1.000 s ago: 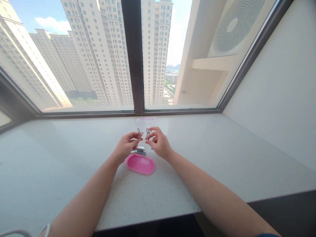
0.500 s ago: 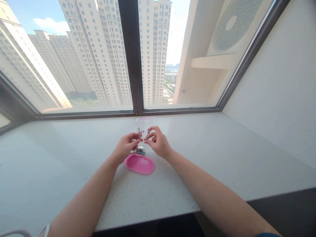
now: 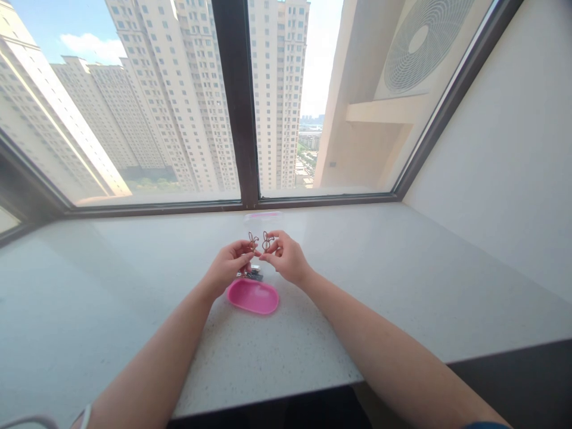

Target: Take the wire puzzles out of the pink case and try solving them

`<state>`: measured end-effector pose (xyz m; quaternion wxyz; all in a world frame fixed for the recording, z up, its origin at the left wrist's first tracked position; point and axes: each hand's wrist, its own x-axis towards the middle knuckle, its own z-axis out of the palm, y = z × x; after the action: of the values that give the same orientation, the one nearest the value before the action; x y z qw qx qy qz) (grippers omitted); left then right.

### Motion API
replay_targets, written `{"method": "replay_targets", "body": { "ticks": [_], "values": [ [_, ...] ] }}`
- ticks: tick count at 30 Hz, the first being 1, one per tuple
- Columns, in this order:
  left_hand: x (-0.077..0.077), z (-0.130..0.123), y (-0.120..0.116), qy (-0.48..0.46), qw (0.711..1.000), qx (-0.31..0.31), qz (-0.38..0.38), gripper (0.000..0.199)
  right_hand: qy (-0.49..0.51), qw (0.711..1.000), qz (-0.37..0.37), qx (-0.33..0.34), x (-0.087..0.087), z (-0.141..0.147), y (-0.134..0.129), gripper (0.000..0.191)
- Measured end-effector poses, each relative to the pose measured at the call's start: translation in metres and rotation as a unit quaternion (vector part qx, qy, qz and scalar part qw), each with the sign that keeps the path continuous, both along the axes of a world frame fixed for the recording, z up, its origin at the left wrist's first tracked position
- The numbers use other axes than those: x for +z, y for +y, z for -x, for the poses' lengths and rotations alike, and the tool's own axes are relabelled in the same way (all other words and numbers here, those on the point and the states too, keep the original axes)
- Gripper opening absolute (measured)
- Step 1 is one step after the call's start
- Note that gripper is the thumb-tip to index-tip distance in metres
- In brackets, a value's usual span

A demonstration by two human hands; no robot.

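My left hand (image 3: 230,265) and right hand (image 3: 288,259) each pinch a small wire clip (image 3: 252,241), mid-frame above the pink tray (image 3: 253,297); a loose fingertip hold could drop one.

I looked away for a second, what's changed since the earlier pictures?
The right hand eased slightly left, toward the left hand, and its wire clip turned to face the camera more. Nothing was taken or released. The left hand still holds its clip; the pink tray hasn't moved.
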<state>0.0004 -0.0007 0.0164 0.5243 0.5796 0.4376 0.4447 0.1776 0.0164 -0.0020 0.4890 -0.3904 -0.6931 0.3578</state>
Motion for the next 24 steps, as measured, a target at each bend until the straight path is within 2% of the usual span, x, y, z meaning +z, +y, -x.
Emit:
{"method": "replay_targets", "body": {
  "ticks": [5, 9, 24],
  "values": [
    [-0.0004, 0.0003, 0.0003, -0.005, 1.0, -0.012, 0.014, 0.031, 0.027, 0.997, 0.048, 0.051, -0.0032, -0.0004, 0.003, 0.047],
    [0.0007, -0.0001, -0.0008, -0.016, 1.0, -0.012, 0.022, 0.029, 0.041, 0.995, 0.064, 0.068, -0.0049, -0.0006, 0.0025, 0.043],
    [0.0015, -0.0015, -0.0013, -0.023, 0.999, 0.008, 0.02, 0.025, -0.015, 0.997, 0.05, 0.051, -0.0042, -0.0018, 0.0014, 0.033]
  ]
}}
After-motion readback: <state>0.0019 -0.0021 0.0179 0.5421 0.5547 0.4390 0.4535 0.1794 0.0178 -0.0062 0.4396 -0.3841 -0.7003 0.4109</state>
